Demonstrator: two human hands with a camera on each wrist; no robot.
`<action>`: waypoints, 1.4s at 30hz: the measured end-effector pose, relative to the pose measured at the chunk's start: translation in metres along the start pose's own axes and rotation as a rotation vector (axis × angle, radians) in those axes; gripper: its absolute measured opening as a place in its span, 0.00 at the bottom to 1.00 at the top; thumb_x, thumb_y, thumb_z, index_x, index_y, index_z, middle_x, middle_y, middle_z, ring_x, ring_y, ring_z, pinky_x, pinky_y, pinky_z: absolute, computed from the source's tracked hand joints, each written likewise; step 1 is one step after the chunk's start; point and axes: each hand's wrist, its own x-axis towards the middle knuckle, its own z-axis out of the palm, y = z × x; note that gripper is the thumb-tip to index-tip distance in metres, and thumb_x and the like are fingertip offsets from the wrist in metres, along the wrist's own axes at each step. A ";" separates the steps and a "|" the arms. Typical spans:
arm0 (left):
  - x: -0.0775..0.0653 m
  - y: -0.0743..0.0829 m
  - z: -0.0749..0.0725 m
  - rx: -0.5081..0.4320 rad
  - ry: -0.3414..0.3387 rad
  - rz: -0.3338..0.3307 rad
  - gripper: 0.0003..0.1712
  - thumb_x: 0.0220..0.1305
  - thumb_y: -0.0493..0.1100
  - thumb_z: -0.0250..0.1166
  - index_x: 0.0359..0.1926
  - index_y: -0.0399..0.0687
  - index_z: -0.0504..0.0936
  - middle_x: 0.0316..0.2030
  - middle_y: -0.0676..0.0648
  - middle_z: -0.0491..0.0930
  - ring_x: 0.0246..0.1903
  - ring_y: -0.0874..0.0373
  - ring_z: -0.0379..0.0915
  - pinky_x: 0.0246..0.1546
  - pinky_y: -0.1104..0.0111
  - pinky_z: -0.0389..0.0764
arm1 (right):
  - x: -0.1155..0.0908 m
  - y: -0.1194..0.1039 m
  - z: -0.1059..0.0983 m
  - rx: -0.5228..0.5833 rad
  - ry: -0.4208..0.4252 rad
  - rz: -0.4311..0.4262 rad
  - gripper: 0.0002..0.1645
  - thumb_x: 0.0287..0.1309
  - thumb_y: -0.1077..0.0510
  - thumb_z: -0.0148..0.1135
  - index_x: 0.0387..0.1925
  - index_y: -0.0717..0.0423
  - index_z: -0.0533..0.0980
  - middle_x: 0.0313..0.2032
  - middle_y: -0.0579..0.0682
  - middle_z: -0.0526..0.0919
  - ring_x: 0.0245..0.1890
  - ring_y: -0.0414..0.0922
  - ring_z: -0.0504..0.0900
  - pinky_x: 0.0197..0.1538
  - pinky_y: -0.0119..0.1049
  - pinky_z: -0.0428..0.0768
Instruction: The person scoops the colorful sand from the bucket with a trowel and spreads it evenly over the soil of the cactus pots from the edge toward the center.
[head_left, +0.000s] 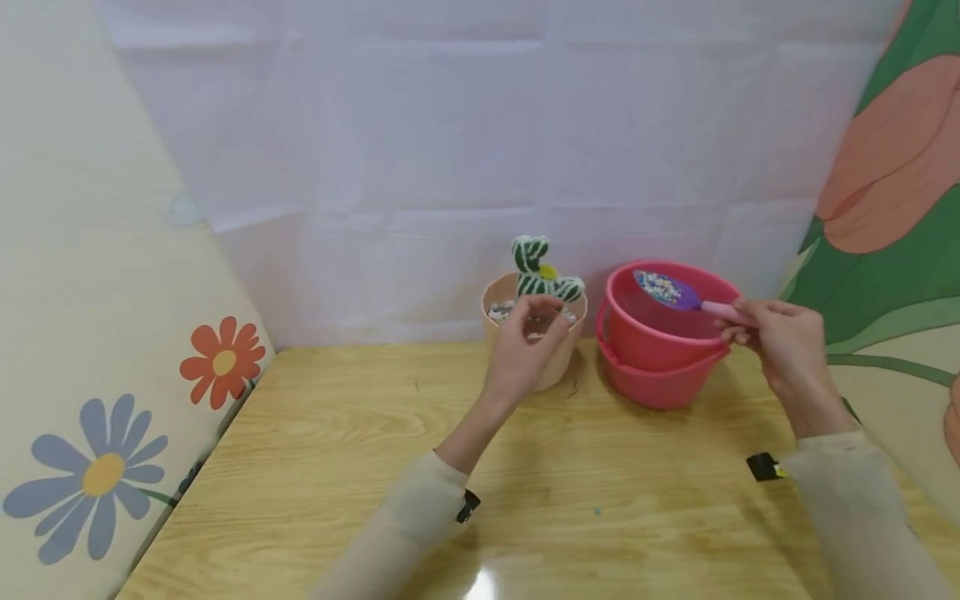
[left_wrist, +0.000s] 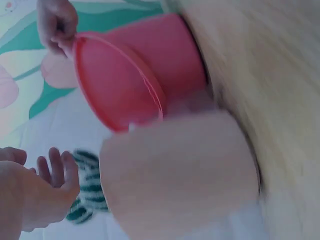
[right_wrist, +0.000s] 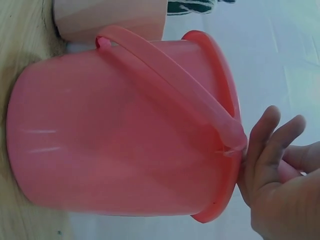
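One desk extends beneath both hands. One pink bucket, its single carrying handle lowered, stands left of the right hand. One peach pot stands just beyond the left hand, whose fingers are relaxed and loosely curved. One green-and-white cactus rises past the left hand's fingertips. The right hand grips one scoop; its purple blade, left of that hand over the bucket's mouth, carries many multicoloured granules.

1. Loads of room lower left of the head view, bare table.
2. Mid-frame, the pot is partly blocked: left hand in front, cactus behind.
3. Super skinny gap between pot and pink bucket.
4. Purple scoop crowds the bucket's mouth.
5. White backdrop walls off the rear.
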 end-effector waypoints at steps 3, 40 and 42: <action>0.005 -0.002 -0.018 0.092 0.083 0.175 0.14 0.68 0.36 0.67 0.53 0.39 0.79 0.42 0.42 0.81 0.40 0.53 0.80 0.41 0.60 0.86 | -0.001 -0.003 0.000 -0.020 0.005 0.000 0.14 0.72 0.60 0.60 0.34 0.63 0.87 0.32 0.57 0.89 0.22 0.42 0.85 0.26 0.27 0.83; 0.013 -0.055 -0.066 0.229 0.176 -0.254 0.40 0.68 0.44 0.67 0.76 0.44 0.62 0.67 0.39 0.70 0.62 0.42 0.68 0.61 0.49 0.75 | -0.003 0.002 0.036 -0.057 -0.037 0.013 0.18 0.67 0.51 0.67 0.43 0.63 0.85 0.39 0.58 0.89 0.22 0.42 0.81 0.26 0.28 0.82; 0.012 -0.057 -0.066 0.194 0.156 -0.316 0.42 0.68 0.46 0.67 0.77 0.45 0.60 0.70 0.40 0.67 0.63 0.42 0.67 0.60 0.52 0.77 | -0.002 0.004 0.040 -0.056 -0.042 0.010 0.19 0.66 0.50 0.68 0.44 0.65 0.85 0.40 0.58 0.88 0.22 0.42 0.82 0.26 0.29 0.82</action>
